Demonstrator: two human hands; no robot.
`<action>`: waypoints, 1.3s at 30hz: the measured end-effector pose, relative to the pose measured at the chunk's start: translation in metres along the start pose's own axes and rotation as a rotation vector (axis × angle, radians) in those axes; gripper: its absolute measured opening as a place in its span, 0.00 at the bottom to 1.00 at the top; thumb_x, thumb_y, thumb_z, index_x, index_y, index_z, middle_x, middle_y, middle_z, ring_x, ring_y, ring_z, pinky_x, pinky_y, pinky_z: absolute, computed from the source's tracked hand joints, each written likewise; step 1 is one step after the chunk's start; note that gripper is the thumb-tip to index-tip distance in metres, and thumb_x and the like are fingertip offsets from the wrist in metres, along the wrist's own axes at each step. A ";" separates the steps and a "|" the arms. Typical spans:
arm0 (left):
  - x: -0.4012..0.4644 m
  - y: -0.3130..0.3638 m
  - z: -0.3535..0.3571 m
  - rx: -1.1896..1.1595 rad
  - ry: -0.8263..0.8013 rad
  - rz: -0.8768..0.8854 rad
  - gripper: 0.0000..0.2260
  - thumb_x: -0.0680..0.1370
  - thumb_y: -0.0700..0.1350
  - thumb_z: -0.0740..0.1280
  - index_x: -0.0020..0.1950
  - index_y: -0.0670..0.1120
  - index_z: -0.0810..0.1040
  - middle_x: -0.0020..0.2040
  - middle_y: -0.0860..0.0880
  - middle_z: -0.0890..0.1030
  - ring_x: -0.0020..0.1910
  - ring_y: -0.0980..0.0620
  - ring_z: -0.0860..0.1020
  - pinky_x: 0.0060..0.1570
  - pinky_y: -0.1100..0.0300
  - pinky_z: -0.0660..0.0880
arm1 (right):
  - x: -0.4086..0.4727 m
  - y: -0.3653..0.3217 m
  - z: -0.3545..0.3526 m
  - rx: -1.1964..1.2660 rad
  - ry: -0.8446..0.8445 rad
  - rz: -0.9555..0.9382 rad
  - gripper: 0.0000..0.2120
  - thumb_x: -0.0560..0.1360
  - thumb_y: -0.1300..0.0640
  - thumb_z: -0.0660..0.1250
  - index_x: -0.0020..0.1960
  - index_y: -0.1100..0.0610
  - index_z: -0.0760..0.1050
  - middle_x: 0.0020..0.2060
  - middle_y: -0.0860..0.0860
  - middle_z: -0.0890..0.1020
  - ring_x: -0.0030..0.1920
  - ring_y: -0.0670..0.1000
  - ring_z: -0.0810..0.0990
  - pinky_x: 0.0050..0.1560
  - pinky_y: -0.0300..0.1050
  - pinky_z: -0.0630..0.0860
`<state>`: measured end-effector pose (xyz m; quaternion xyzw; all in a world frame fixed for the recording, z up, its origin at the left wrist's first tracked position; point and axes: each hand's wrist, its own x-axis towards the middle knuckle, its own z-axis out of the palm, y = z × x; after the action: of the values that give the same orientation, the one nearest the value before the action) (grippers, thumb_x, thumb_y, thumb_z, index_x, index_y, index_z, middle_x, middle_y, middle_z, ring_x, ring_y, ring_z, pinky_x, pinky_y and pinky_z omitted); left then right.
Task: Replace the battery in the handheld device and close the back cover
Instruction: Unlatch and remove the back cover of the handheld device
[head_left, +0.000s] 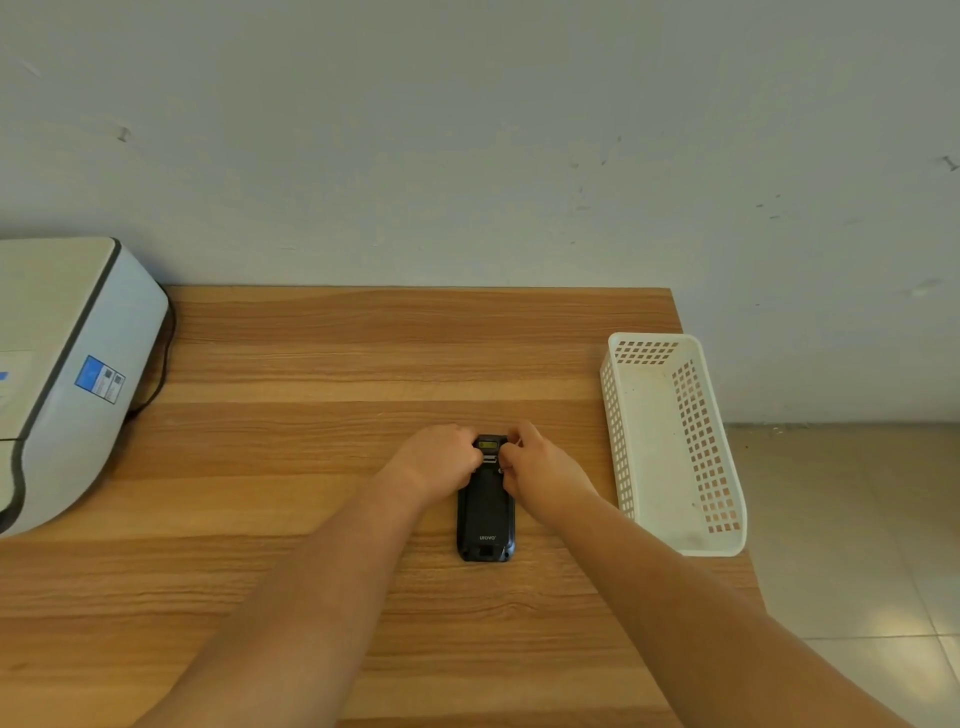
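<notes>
A black handheld device (485, 512) lies face down on the wooden table (311, 364), its back cover on and its scanner end pointing away from me. My left hand (441, 457) grips the far left side of the device with curled fingers. My right hand (535, 462) presses on the far right side, thumb and fingers pinched at the top corner. Both hands touch the device near its upper end. No loose battery is in view.
A white perforated plastic basket (675, 447) with nothing visible in it stands at the table's right edge. A white and grey printer (67, 374) with a black cable sits at the left. A pale wall is behind; tiled floor lies to the right.
</notes>
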<state>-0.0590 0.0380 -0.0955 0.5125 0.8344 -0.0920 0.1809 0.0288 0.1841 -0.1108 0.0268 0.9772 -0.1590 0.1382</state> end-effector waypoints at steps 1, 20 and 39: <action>0.000 0.000 0.001 0.003 0.008 0.003 0.10 0.79 0.41 0.65 0.58 0.40 0.79 0.57 0.43 0.77 0.54 0.44 0.78 0.50 0.50 0.78 | 0.000 0.000 0.000 0.002 0.000 0.000 0.11 0.79 0.55 0.63 0.58 0.57 0.75 0.61 0.53 0.70 0.49 0.52 0.77 0.48 0.47 0.79; -0.009 -0.007 0.014 -0.333 0.106 -0.114 0.11 0.81 0.44 0.62 0.59 0.44 0.81 0.74 0.50 0.69 0.61 0.48 0.76 0.61 0.53 0.73 | 0.012 0.008 0.000 -0.114 -0.047 -0.156 0.13 0.80 0.57 0.60 0.62 0.60 0.75 0.67 0.54 0.71 0.58 0.54 0.76 0.55 0.49 0.77; -0.011 0.000 0.015 -0.335 0.108 -0.157 0.12 0.82 0.44 0.61 0.60 0.44 0.80 0.76 0.50 0.66 0.63 0.48 0.76 0.62 0.53 0.73 | 0.012 0.011 0.000 -0.142 -0.042 -0.174 0.13 0.80 0.57 0.60 0.61 0.60 0.76 0.66 0.54 0.73 0.59 0.56 0.77 0.54 0.51 0.78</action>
<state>-0.0517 0.0237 -0.1048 0.4128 0.8838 0.0621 0.2111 0.0183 0.1951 -0.1175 -0.0713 0.9815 -0.1013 0.1457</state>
